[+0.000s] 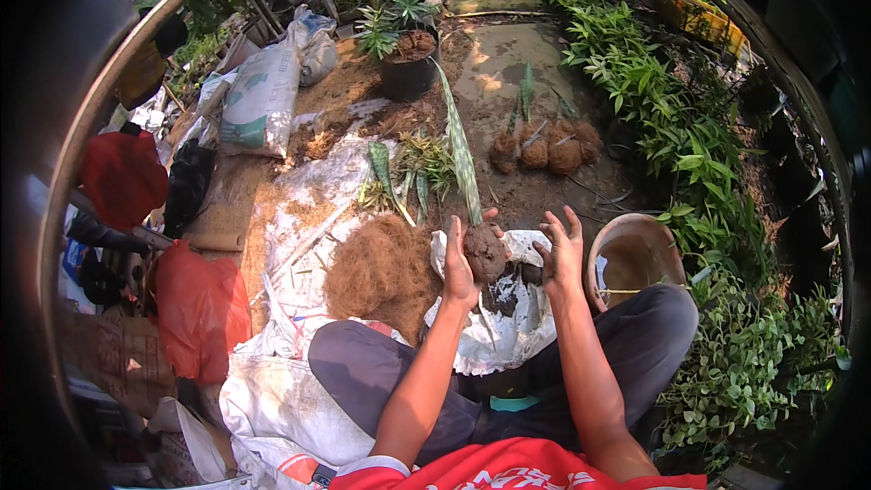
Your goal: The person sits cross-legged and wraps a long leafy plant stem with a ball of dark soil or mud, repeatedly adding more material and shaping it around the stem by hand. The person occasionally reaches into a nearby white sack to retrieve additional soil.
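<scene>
My left hand (460, 265) cups a dark ball of wet soil (486, 252) from its left side. A long mottled snake plant leaf (461, 141) rises upright out of this ball. To the right, my right hand (564, 259) is held apart from the ball, fingers spread and smeared with soil. Under both hands lies a white sack (537, 313) with dark mud (502, 295) on it. Beside my left forearm sits a loose heap of brown coconut fibre (376, 268). Several fibre-wrapped balls (564, 154) with leaves stand farther off.
A clay-coloured pot (667, 245) holding murky liquid stands right of my right hand. Cut leaves (386, 172) and a potted plant (408, 73) lie ahead. At left are a filled sack (263, 95) and a red plastic bag (201, 308). Green plants (671, 127) line the right side.
</scene>
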The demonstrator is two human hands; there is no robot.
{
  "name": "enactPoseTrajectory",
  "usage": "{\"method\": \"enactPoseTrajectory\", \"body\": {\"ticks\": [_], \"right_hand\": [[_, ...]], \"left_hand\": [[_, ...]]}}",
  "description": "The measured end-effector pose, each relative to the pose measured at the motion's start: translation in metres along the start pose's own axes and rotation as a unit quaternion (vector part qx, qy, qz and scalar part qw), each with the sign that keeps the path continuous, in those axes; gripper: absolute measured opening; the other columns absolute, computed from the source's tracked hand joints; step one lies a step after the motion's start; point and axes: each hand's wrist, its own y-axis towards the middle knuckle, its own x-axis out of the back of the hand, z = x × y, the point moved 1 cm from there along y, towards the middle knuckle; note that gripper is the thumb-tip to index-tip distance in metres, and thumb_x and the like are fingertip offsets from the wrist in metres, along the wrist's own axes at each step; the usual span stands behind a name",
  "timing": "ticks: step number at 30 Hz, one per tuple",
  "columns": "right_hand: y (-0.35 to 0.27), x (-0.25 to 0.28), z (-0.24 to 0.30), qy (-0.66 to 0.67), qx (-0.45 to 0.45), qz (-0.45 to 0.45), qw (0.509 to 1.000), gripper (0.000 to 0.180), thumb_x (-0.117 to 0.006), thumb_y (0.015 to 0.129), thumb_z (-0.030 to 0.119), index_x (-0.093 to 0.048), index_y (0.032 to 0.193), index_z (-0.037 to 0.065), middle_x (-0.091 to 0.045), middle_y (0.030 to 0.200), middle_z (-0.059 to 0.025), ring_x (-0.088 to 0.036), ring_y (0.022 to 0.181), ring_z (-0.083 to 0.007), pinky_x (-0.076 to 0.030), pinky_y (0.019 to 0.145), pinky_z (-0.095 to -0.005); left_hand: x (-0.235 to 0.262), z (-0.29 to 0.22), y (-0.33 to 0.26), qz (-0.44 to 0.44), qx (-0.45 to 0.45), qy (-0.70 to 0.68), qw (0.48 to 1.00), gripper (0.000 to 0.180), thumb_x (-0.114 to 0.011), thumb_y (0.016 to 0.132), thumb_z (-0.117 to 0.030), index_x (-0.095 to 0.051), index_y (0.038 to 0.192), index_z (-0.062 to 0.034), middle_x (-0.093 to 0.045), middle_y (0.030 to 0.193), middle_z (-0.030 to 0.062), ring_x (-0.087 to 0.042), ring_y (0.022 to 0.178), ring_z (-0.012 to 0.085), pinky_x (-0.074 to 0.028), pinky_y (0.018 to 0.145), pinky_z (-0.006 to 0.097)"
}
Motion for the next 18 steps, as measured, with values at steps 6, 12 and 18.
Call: {"method": "enactPoseTrajectory", "body": {"ticks": [6,12,18], "right_hand": [[-0.032,-0.028,0.001,-0.107,0.071,0.175,0.976,0.043,-0.045,0.102,0.041,-0.054,0.127,0.007,-0.060,0.118,-0.0051,-0.053,0.108,-0.0143,-0.042,0.088,-0.0309],[-0.045,-0.036,0.008,-0.187,0.212,0.113,0.952,0.023,-0.057,0.096,0.017,-0.057,0.111,0.000,-0.061,0.109,-0.0074,-0.055,0.098,-0.0145,-0.044,0.089,-0.0289],[-0.053,-0.031,0.038,-0.347,0.305,0.261,0.847,0.017,-0.065,0.084,0.007,-0.064,0.100,0.000,-0.064,0.097,-0.0100,-0.059,0.078,-0.0180,-0.049,0.069,-0.0293]], "left_hand": [[-0.013,0.002,-0.005,-0.046,-0.002,0.066,0.997,0.064,-0.034,0.100,-0.057,-0.055,0.125,-0.0019,-0.064,0.089,0.0071,-0.065,0.075,0.0174,-0.054,0.071,0.031],[-0.012,-0.001,-0.005,-0.051,-0.005,0.154,0.987,0.049,-0.047,0.100,-0.044,-0.055,0.123,-0.0019,-0.062,0.100,0.0066,-0.064,0.081,0.0141,-0.053,0.071,0.030],[-0.004,0.000,0.002,-0.089,-0.041,0.115,0.989,0.038,-0.066,0.091,-0.026,-0.059,0.121,-0.0034,-0.060,0.096,0.0033,-0.059,0.087,0.0112,-0.050,0.076,0.026]]}}
